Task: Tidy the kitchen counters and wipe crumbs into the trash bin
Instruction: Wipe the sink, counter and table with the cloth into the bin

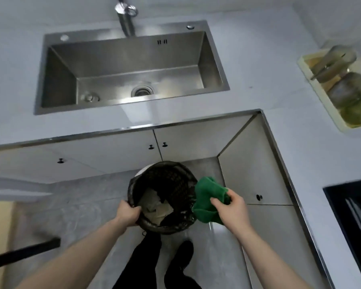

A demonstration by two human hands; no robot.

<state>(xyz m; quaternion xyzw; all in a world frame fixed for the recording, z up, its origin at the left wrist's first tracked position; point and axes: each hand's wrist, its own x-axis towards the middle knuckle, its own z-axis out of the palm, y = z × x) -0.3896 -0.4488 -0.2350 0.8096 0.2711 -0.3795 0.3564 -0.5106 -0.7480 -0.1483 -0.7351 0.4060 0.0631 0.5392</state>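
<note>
A round trash bin (171, 174) lined with a black bag is held up in front of the cabinets, below the counter edge. Crumpled paper and scraps (156, 207) lie inside it. My left hand (128, 212) grips the bin's near left rim. A bunched green cloth (206, 197) hangs beside the bin's right rim, and my right hand (230, 207) pinches it with fingers and thumb.
A white L-shaped counter (258, 65) holds a steel sink (121, 57) with a tap (126, 19). A cream tray (321, 101) with bowls and utensils sits at the right. A black cooktop (354, 215) lies at the lower right. White cabinet doors (196, 140) stand behind the bin.
</note>
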